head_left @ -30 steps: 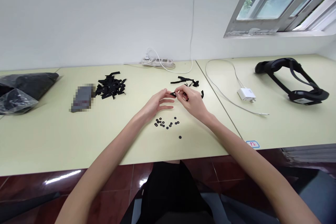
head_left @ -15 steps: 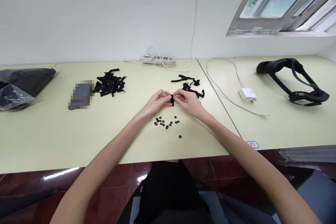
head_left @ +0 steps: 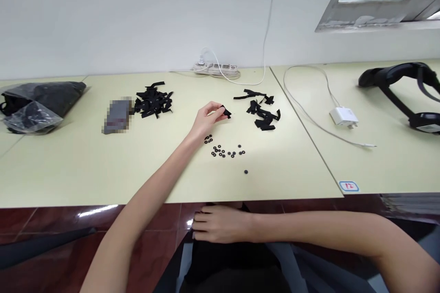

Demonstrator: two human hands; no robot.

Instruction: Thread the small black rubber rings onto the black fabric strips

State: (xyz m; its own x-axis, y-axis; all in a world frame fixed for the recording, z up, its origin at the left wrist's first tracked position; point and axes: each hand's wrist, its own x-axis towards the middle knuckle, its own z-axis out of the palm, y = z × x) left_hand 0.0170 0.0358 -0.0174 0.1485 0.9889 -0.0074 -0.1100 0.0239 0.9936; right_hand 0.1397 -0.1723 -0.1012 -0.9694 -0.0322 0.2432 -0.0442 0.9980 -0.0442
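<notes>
Above the table's middle, my left hand (head_left: 208, 118) is closed in a pinch on a short black fabric strip (head_left: 226, 111). My right hand (head_left: 220, 224) lies over my lap below the table edge, on dark clothing, its fingers stretched out with small gaps between them. Nothing shows in it. Small round black washer-like discs (head_left: 220, 152) lie scattered on the table in front of my left hand, some beside its wrist. Loose black strips (head_left: 263, 114) lie to the right of the held one, and a larger heap of black strips (head_left: 153, 101) lies to the left.
On the left are a clear plastic bag (head_left: 44, 105) with dark contents and a blurred grey object (head_left: 117, 116). A power strip (head_left: 216, 69) sits by the wall. Rightward lie a white charger (head_left: 343, 116) with its cable and a black headset (head_left: 402, 94).
My right hand has left the black strip and dropped to my lap. The left hand keeps the strip, now tilted. The view has shifted, uncovering more discs and strips.
</notes>
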